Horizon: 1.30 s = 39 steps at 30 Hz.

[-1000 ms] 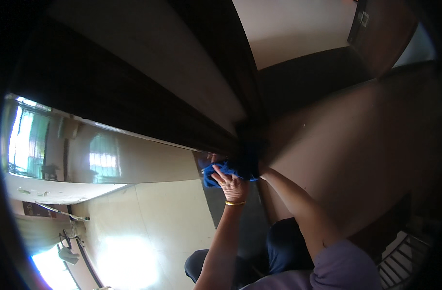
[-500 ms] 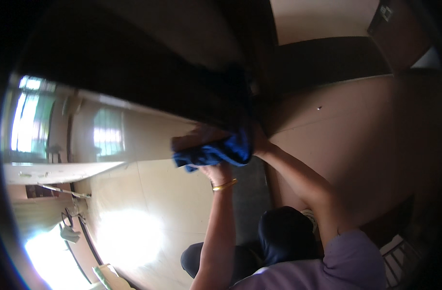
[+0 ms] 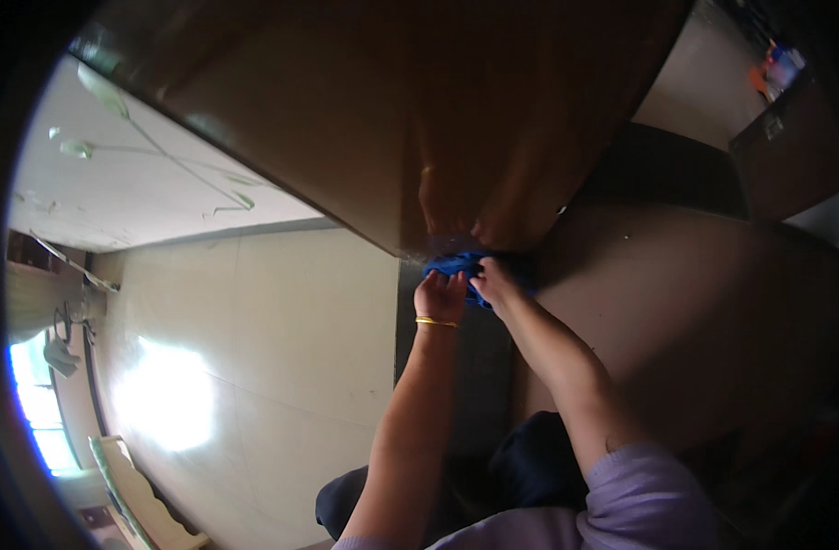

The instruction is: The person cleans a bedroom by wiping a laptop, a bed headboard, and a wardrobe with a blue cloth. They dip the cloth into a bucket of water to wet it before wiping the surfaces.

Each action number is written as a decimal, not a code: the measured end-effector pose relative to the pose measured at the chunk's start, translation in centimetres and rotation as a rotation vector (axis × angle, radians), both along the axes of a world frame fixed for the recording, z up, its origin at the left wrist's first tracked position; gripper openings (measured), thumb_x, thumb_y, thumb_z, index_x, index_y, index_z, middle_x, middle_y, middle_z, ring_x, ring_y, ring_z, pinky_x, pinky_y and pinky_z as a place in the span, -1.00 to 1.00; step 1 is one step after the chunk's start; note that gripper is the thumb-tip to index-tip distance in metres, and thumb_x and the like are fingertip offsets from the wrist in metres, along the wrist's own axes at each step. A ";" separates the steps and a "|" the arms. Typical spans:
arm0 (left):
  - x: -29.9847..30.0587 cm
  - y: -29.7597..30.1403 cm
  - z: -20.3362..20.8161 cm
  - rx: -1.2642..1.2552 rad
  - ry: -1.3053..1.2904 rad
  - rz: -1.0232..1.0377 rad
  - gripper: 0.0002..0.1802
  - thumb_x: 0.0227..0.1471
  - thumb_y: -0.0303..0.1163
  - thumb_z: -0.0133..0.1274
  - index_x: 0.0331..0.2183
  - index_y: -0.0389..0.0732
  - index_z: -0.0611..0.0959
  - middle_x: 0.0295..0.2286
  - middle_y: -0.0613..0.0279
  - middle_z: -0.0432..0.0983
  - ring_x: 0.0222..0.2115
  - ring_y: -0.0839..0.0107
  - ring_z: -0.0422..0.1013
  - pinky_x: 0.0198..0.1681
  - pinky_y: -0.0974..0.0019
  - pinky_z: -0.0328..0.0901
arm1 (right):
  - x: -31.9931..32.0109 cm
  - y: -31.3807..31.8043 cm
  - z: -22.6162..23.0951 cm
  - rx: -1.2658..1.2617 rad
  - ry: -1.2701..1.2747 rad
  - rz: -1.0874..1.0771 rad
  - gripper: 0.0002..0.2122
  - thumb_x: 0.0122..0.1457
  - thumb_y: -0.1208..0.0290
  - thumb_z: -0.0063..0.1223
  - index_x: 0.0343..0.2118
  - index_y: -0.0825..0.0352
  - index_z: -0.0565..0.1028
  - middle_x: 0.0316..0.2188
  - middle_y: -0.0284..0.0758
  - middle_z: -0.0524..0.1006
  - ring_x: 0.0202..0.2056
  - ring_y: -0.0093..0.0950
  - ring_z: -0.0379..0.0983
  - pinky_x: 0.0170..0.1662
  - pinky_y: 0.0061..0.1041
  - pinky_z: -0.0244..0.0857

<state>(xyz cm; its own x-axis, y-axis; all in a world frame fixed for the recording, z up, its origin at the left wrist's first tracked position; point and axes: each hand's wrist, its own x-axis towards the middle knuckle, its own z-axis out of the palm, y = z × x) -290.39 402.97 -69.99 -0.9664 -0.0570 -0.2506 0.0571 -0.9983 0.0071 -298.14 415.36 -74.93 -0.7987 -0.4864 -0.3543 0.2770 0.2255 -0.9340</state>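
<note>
Both hands are on a blue cloth [image 3: 458, 263] at the lower end of a glossy dark brown door [image 3: 383, 119]. My left hand [image 3: 440, 295], with a yellow bangle at its wrist, presses the cloth with its fingers bent over it. Beside it, my right hand [image 3: 495, 282] grips the cloth's right part, fingers closed on the fabric. The cloth is bunched and lies against the door's bottom edge. The door's shiny face mirrors both forearms faintly.
A dark floor strip [image 3: 421, 367] runs beneath the hands. Pale floor tiles [image 3: 282, 312] spread on the left, with a bright patch of light. Shaded floor [image 3: 640, 330] lies on the right. A white wall [image 3: 163, 174] with painted leaves is at upper left.
The door's broad face has come into view where its narrow edge was. Both hands and the cloth have shifted from around that edge to the door's lower end.
</note>
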 end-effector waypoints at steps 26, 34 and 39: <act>2.1 2.0 26.0 -0.282 0.135 -0.215 -0.36 0.03 -0.38 -0.15 0.14 -0.04 0.04 0.13 0.31 -0.05 0.10 0.34 -0.02 0.11 0.12 -0.10 | 2.7 -3.1 46.1 -0.126 1.340 -0.415 -0.89 0.10 0.45 -0.04 -0.34 0.35 0.40 -0.40 -0.35 0.48 -0.37 -0.57 0.40 -0.27 -0.53 0.26; -1.2 3.1 19.7 -0.903 0.291 0.037 -0.38 -0.01 -0.61 -0.09 0.09 -0.16 0.13 -0.01 0.29 0.17 -0.02 0.47 0.13 0.02 0.38 0.07 | -1.5 -7.2 43.3 0.985 2.350 0.274 -0.67 -0.03 0.12 0.01 -0.14 -0.10 0.37 -0.24 -0.35 0.31 -0.15 -0.38 0.22 -0.04 -0.21 -0.02; 2.6 6.1 9.3 -0.953 -0.021 -0.422 -0.51 -0.18 -0.37 0.12 -0.15 -0.28 0.39 -0.33 0.15 0.44 -0.27 0.35 0.33 -0.19 0.30 0.23 | -0.4 -12.5 33.1 0.886 1.179 1.000 -0.68 -0.07 0.38 -0.08 -0.18 0.23 0.41 -0.28 -0.21 0.42 -0.24 -0.24 0.35 -0.21 -0.32 0.24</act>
